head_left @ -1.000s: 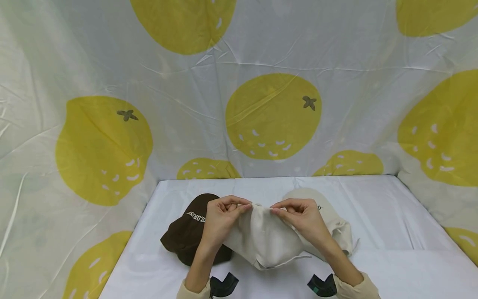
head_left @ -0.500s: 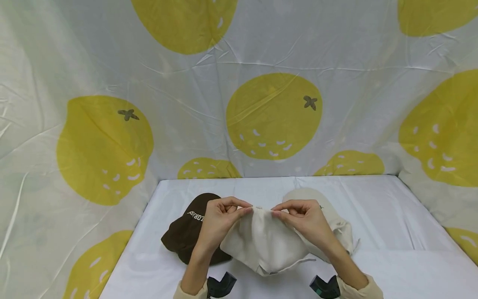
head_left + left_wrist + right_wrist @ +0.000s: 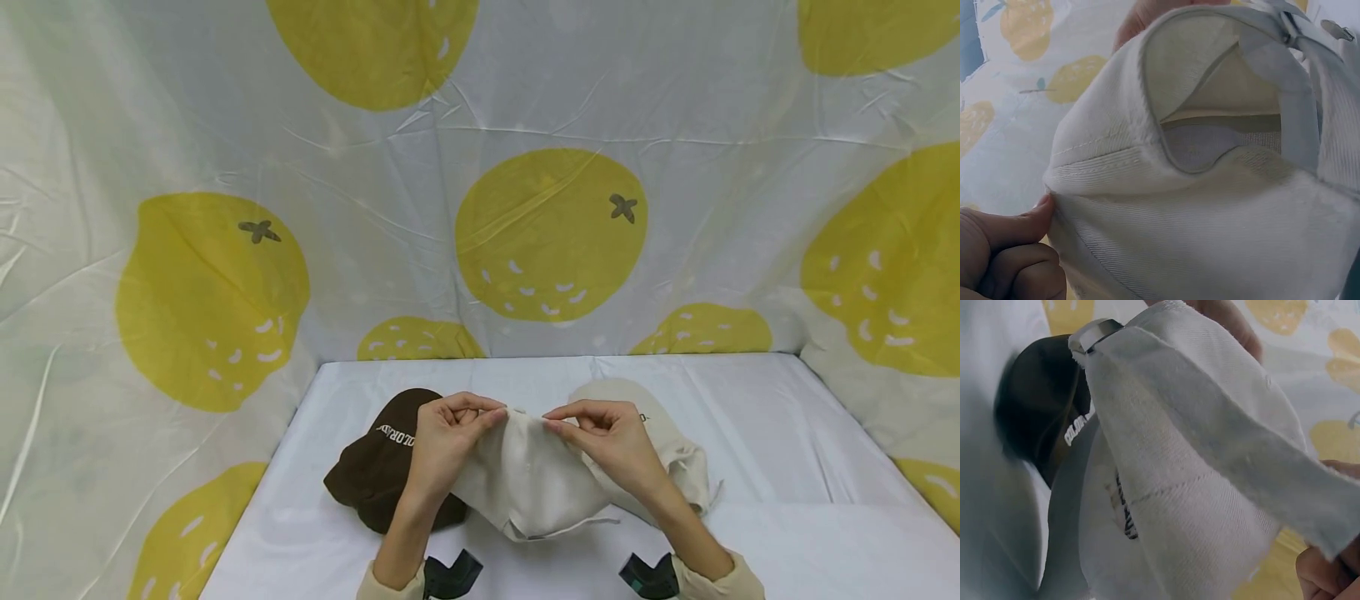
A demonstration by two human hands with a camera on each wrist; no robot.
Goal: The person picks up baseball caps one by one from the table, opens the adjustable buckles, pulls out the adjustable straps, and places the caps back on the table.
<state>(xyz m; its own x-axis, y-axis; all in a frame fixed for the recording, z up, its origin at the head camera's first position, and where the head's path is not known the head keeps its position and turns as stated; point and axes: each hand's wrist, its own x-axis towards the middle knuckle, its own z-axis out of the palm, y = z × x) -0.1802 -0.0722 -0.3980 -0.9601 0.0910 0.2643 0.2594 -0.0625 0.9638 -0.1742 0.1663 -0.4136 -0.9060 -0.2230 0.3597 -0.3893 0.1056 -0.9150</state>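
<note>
Between both hands hangs a cream baseball cap point(image 3: 536, 483), raised above the table in the middle of the head view. Its left upper edge is pinched by my left hand point(image 3: 446, 437), thumb against forefinger. My right hand point(image 3: 611, 437) pinches the same edge a short way to the right. The left wrist view shows the cap's rear opening, with a strap and a metal buckle point(image 3: 1291, 30). In the right wrist view the strap point(image 3: 1235, 434) runs across the cap, and part of my right hand point(image 3: 1325, 572) shows at the lower right edge.
A brown cap point(image 3: 378, 462) with white lettering lies on the table at left, partly behind my left arm. Another cream cap point(image 3: 671, 433) lies at right, partly covered by my right hand. White cloth covers the table point(image 3: 825, 550); a lemon-print curtain point(image 3: 697, 208) stands behind.
The held cap dipped slightly half a second ago and has risen again to about its former place. Both hands keep their pinch; the two caps on the table have not moved.
</note>
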